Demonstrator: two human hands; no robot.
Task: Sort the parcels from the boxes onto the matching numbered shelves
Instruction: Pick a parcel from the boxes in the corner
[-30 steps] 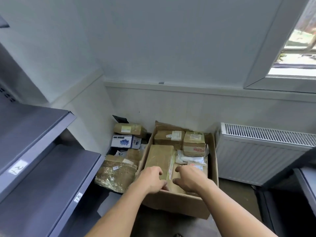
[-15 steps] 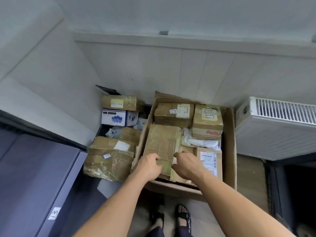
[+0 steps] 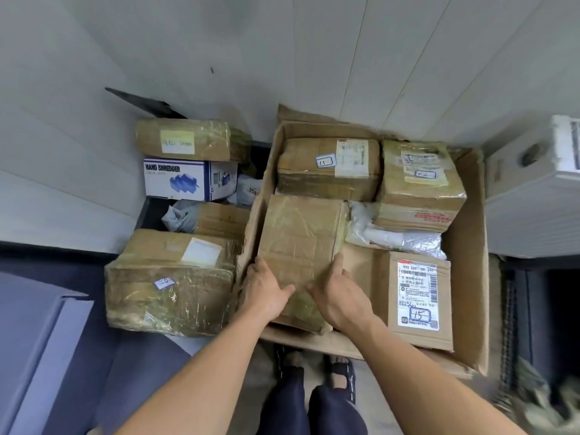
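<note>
Left hand (image 3: 266,293), right hand (image 3: 342,296) clasp taped parcel (image 3: 298,240) in carton (image 3: 464,277) by panelled wall (image 3: 314,58), radiator (image 3: 533,215)

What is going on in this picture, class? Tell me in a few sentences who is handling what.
A person stands over an open box of parcels. The left hand and right hand grip the near end of a taped brown parcel on the box's left side, one at each edge. It lies in the box, not yet lifted out. Around it lie parcel 11, parcel 02 and parcel 15, untouched.
</note>
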